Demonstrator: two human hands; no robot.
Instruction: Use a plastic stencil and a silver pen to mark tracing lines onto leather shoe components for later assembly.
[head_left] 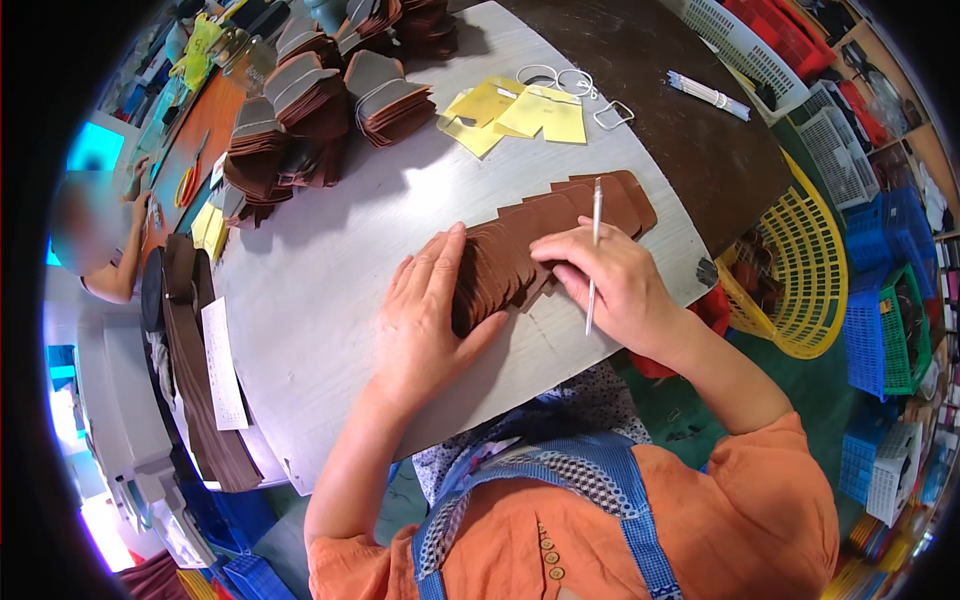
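Your left hand (428,318) lies flat and open, palm down, on the near end of a fanned row of brown leather pieces (545,240), with the fingertips pressing the overlapped edges. Your right hand (610,283) rests just beside it on the same row, fingers curled and closed around a thin silver pen (594,252), which stands nearly upright between them. The row runs from both hands toward the far right across the grey desk (330,280), ending close to the desk edge. Beyond the row lie yellow paper sheets (520,112) with white rubber bands (565,82) next to them. Farther left, bundled stacks of brown pieces (310,110) crowd the far end of the desk. To the right, off the desk, stands a yellow plastic basket (805,270).
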